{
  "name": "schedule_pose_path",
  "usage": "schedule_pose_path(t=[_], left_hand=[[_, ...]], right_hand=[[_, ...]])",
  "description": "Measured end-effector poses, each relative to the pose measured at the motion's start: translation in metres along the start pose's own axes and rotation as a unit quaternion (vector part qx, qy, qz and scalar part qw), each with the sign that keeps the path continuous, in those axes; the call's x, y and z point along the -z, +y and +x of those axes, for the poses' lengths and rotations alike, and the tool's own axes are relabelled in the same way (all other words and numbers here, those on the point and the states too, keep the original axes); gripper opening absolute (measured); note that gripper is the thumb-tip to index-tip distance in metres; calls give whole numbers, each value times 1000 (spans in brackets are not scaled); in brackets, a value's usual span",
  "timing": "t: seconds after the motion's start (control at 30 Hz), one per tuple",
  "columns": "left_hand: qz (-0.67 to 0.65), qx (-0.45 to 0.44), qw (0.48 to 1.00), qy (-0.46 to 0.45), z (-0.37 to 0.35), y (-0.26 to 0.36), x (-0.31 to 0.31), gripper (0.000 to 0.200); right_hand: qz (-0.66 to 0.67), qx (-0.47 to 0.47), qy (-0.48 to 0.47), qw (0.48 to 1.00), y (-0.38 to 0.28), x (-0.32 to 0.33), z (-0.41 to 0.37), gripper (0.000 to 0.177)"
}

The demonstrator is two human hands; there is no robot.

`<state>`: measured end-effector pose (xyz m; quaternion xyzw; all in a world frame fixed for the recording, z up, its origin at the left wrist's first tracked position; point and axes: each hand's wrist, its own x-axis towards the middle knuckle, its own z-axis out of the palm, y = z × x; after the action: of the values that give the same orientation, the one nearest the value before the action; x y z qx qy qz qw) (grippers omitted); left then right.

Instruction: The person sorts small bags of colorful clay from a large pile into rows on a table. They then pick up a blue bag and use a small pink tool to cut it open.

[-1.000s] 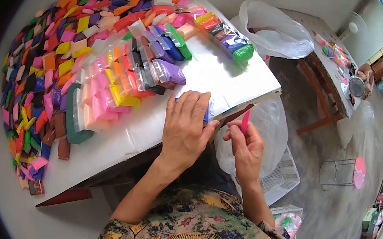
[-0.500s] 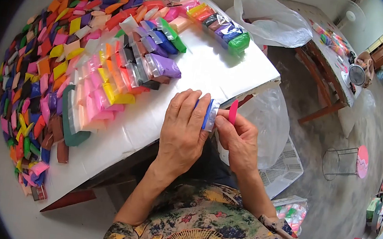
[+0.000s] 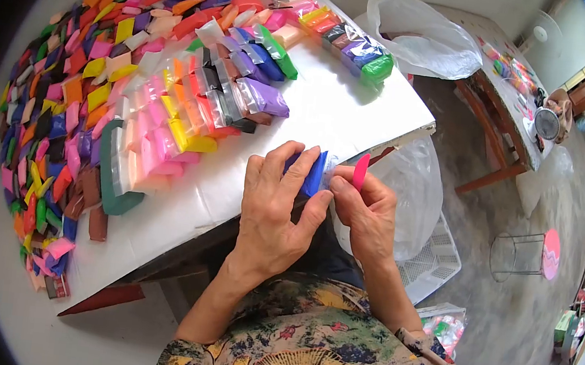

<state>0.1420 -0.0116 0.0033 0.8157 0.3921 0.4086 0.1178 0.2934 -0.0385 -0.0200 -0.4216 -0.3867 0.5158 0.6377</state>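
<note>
At the table's near edge, my left hand (image 3: 274,213) holds a small blue clay packet (image 3: 314,175) in clear film, fingers over its left side and thumb near its lower end. Close on the right, my right hand (image 3: 369,209) is closed, with thumb and index finger at the packet's clear film end. A pink plastic knife (image 3: 361,170) sticks up from between its fingers; its lower part is hidden. Left of my hands lie overlapping rows of clay packets, among them a purple packet (image 3: 264,98), a yellow packet (image 3: 190,139) and a dark green piece (image 3: 116,184).
A big heap of coloured packets (image 3: 61,124) covers the left of the white table (image 3: 196,200). A filled clear pack (image 3: 348,45) lies at the far edge. Plastic bags (image 3: 407,188), a white crate (image 3: 435,260) and a pink-topped stool (image 3: 550,254) stand to the right.
My left fingers have shifted and the thumb now shows at the packet's lower end, with more of the blue uncovered. The pink knife leans further right. The view has shifted slightly.
</note>
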Motion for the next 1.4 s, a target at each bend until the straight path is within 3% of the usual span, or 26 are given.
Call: schedule_pose_path(t=[0.27,0.77,0.97,1.4], left_hand=[[-44,27,999,15,1,4,5,48],[72,-5,996,49,6,13,9,45],[69,4,996,65,6,18,9,31],[87,14,996,26,3,23,11,25]], right_hand=[[-25,26,-17,999,-4,-4,2,17],[-19,25,-38,999,-8,-5,2,17],[-25,14,-42,999,-10,-4,3,16],[-19,11,-37,999,-9,-3,1,15]])
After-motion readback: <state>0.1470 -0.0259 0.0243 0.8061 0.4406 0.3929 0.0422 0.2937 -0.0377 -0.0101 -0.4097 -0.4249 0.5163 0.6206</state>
